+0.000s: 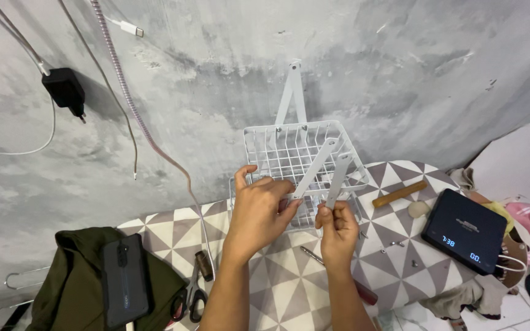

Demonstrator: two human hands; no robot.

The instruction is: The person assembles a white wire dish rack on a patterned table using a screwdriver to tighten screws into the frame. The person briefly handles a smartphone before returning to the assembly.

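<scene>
A white wire basket (277, 147) stands on its side on a small table with a grey-and-white triangle-pattern cloth (277, 288). My left hand (259, 211) pinches the lower end of a flat white metal strip (316, 167) that slants up across the basket. My right hand (337, 228) holds a second white strip (337, 175) beside it, also against the basket. Another pair of white strips (292, 92) rises behind the basket against the wall.
A wooden-handled tool (400, 194), a black digital scale (465, 230), loose screws (394, 244) and a screwdriver (314, 254) lie on the cloth. At left lie scissors (191, 297), a dark phone (124, 281) and an olive garment (75, 276). Cables and a black charger (64, 91) hang on the grey wall.
</scene>
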